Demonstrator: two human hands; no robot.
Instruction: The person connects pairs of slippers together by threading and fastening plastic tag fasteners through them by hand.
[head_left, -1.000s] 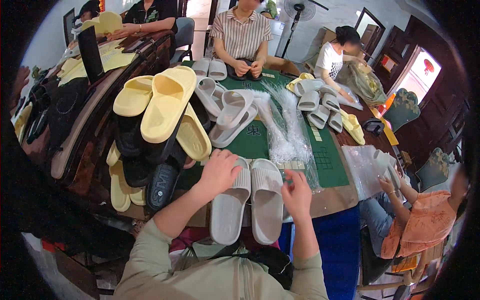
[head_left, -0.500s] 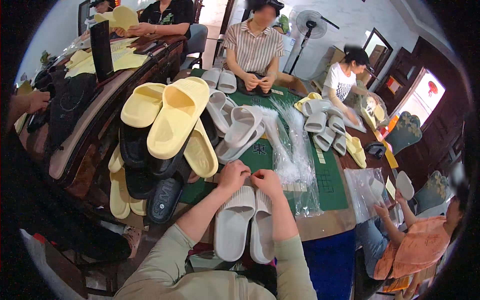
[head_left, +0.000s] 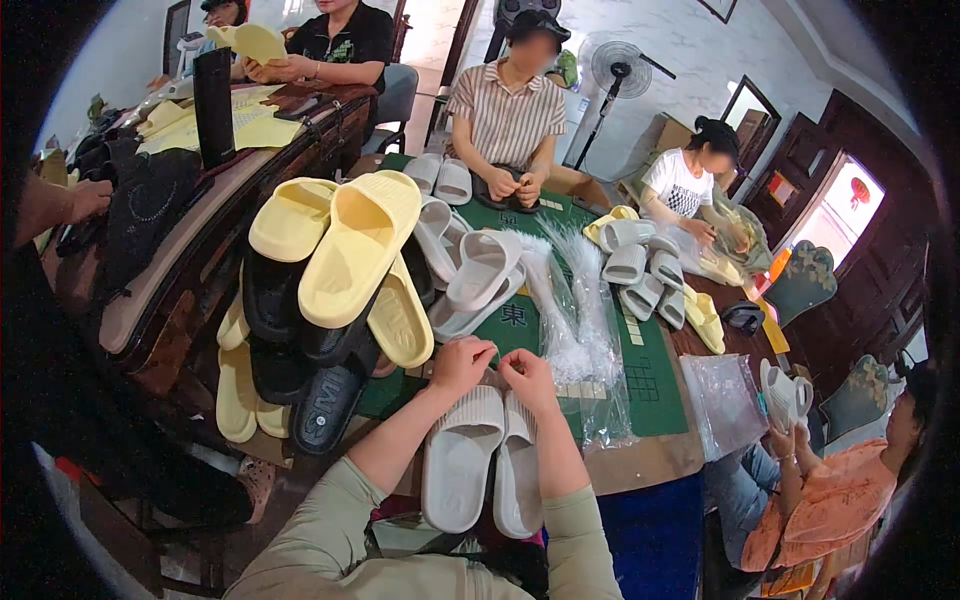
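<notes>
A pair of light grey slippers stands upright before me, the left slipper (head_left: 462,485) next to the right slipper (head_left: 518,490). Just above their ridged straps, my left hand (head_left: 462,366) and my right hand (head_left: 527,380) meet with fingertips pinched close together. Whatever lies between the fingers is too small and covered to name. Beyond my hands are more grey slippers (head_left: 486,272), stacked loosely. Bundles of fine clear strands (head_left: 566,362) in plastic lie just past my right hand.
At left rises a tall pile of yellow slippers (head_left: 362,250) and black slippers (head_left: 330,398). A clear plastic bag (head_left: 722,405) lies at the table's right edge, near a person in orange (head_left: 832,500) holding slippers. Across the green mat (head_left: 655,390) another person (head_left: 510,110) works.
My hands stay pinched over the slipper straps, shifting only slightly. At right, the person in orange no longer has a hand at the bag and now holds up a pair of slippers.
</notes>
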